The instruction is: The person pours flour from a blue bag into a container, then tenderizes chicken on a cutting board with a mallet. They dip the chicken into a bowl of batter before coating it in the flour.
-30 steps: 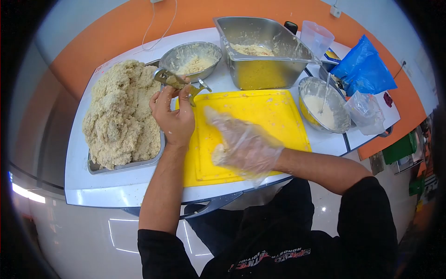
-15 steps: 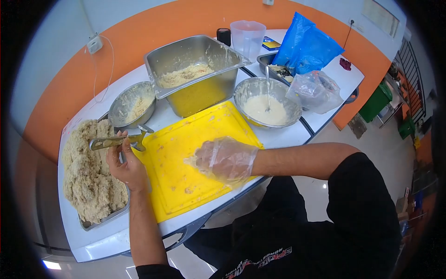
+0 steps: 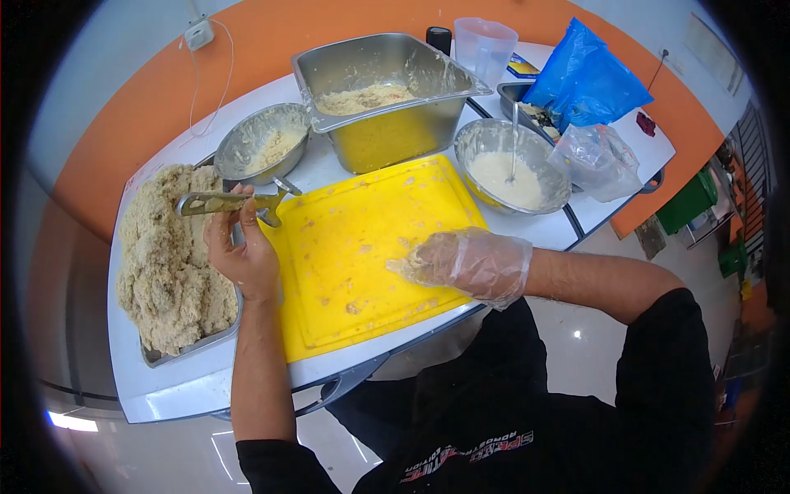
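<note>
My left hand (image 3: 247, 251) is closed around a metal hand tool (image 3: 218, 202) with a long handle and a forked, crosswise head. It holds the tool above the left edge of the yellow cutting board (image 3: 354, 239). My right hand (image 3: 469, 265) wears a clear plastic glove smeared with pale batter. Its fingers are curled low over the right part of the board, and the loose glove hides whatever they may hold. Bits of pale residue dot the board. Left of my left hand, a heap of coarse crumbs (image 3: 169, 263) fills a metal tray (image 3: 218, 336).
Behind the board stand a bowl with crumbs (image 3: 234, 138), a deep metal pan (image 3: 391, 136) and a batter bowl (image 3: 543, 206) with a spoon (image 3: 514, 136). Further right are a clear plastic bag (image 3: 599, 165), a blue bag (image 3: 588, 78), a dark tray (image 3: 510, 95) and a plastic jug (image 3: 485, 49).
The whole view has shifted, so the table appears further right and higher. My right hand has moved right across the board. My left hand keeps hold of the metal tool.
</note>
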{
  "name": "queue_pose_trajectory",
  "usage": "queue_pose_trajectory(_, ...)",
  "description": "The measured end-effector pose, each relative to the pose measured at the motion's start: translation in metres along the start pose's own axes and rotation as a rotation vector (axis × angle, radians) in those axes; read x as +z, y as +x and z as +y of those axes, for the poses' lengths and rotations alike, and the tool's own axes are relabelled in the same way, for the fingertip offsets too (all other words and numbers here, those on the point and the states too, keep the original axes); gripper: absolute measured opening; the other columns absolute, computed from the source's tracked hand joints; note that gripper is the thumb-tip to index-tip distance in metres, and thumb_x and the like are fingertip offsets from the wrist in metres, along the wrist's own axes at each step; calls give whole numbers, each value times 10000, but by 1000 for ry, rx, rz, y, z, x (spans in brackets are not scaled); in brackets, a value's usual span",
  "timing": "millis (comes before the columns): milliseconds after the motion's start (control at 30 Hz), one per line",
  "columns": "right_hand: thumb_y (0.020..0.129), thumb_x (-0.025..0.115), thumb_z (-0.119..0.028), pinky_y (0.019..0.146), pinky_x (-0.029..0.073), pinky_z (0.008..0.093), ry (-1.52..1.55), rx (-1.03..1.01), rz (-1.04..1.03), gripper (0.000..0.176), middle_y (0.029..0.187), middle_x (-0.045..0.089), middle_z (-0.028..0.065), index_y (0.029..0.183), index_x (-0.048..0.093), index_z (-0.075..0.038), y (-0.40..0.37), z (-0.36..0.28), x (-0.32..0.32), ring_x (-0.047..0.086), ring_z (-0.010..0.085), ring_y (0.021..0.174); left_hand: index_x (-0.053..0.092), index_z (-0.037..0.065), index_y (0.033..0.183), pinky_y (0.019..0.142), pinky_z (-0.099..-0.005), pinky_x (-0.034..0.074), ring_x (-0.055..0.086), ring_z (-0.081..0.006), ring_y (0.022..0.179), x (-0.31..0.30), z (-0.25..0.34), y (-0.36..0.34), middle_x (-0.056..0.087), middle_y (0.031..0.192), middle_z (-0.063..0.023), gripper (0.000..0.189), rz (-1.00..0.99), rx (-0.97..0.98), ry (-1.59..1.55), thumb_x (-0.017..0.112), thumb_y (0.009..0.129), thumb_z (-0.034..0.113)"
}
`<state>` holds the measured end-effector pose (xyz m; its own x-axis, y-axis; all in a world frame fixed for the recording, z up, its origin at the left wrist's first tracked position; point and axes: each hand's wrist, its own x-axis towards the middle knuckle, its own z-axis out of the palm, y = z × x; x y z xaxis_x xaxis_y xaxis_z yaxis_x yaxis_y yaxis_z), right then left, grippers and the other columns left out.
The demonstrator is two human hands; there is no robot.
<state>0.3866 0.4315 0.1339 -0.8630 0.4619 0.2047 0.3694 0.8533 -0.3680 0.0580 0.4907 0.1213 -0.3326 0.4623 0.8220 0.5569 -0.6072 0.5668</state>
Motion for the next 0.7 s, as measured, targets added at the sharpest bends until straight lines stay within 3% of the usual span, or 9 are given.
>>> queue_pose_trajectory(100,1025,495,-134,866,550,339,294,296,-47,286,1077,656,175,1285,601,-79,2,-5,-2,656,283,951,680,-4,1108,881,-304,471,632,-156,920,-2,-1,-1,749,1063,-87,194,-14,14,-31,633,920,-21)
queue_pose_trajectory(167,1015,540,-173,878,538,335,-307,167,-241,271,1149,658,176,1234,652,-57,15,-14,-28,643,268,1031,684,-6,1090,878,-309,472,631,-158,922,-1,1,-1,748,1064,-89,184,-23,18,-4,631,916,-30)
queue_pose_trajectory(200,1015,540,-173,878,538,335,-313,173,-245,271,1149,658,176,1234,652,-57,14,-6,-36,643,268,1031,684,-6,1090,878,-309,472,631,-158,922,0,1,-2,748,1064,-89,184,-20,15,-13,631,916,-30)
queue_pose_trajectory(267,985,607,-208,859,536,309,152,208,-77,298,1224,660,151,1209,669,-22,9,13,-57,641,229,1063,684,-16,1085,875,-320,475,631,-171,921,1,-1,-2,746,1061,-103,183,2,12,-30,629,912,-41)
queue_pose_trajectory(300,985,607,-208,859,536,309,140,216,-76,298,1224,660,151,1209,669,-22,13,10,-71,641,229,1063,684,-16,1085,875,-320,475,631,-171,921,1,-1,-2,746,1061,-103,183,6,14,-44,629,912,-41)
queue_pose_trajectory(367,899,701,-105,899,525,291,1001,540,360,406,1185,667,119,1272,596,18,20,0,-104,639,190,1051,692,-23,1085,876,-330,479,638,-189,943,1,-3,-3,743,1064,-117,195,15,8,-46,625,905,-59)
queue_pose_trajectory(467,948,646,-132,876,514,240,1039,561,684,283,1213,668,91,1189,670,14,8,30,-167,643,140,1009,703,-28,1088,884,-338,482,645,-221,978,1,-8,-4,739,1078,-127,215,5,18,-80,617,898,-81)
queue_pose_trajectory(633,885,681,-101,819,523,242,560,695,823,178,1041,702,94,1045,709,-28,-67,145,-273,650,134,905,702,-34,1086,899,-343,476,633,-233,1010,-1,-7,-5,737,1082,-130,216,9,21,-24,613,895,-85)
queue_pose_trajectory(700,884,619,-145,690,490,256,-650,710,180,141,754,600,2,782,651,-53,-108,228,-301,608,118,742,691,-41,1100,913,-341,469,618,-231,1030,-1,-8,-5,738,1075,-128,220,-8,-3,-4,607,901,-78)
